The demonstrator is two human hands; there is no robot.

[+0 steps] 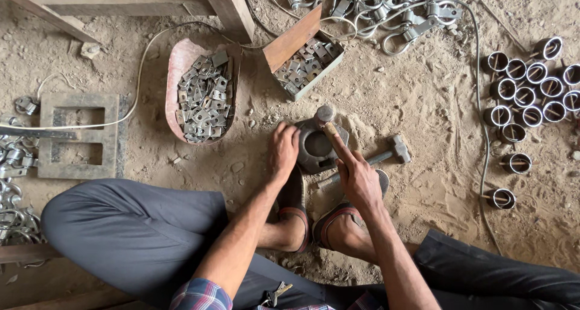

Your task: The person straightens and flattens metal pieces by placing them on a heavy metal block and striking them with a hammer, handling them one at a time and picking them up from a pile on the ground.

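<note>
I sit on sandy ground with a round grey metal block [319,147] between my feet. My left hand [283,150] curls over the block's left edge and grips it. My right hand [357,176] is closed around the wooden handle of a small hammer [325,114], whose steel head sits over the block's far rim. A second hammer [396,148] with a metal handle lies on the ground just right of the block. Whether a small piece lies under my left fingers is hidden.
A pink scoop tray [176,68] and a wooden box [290,38], both holding small metal plates, lie beyond the block. Bent metal clamps [374,8] are piled at the top, metal rings [531,92] stand at right, a square metal frame [78,135] lies at left, and a cable [483,135] runs down the right.
</note>
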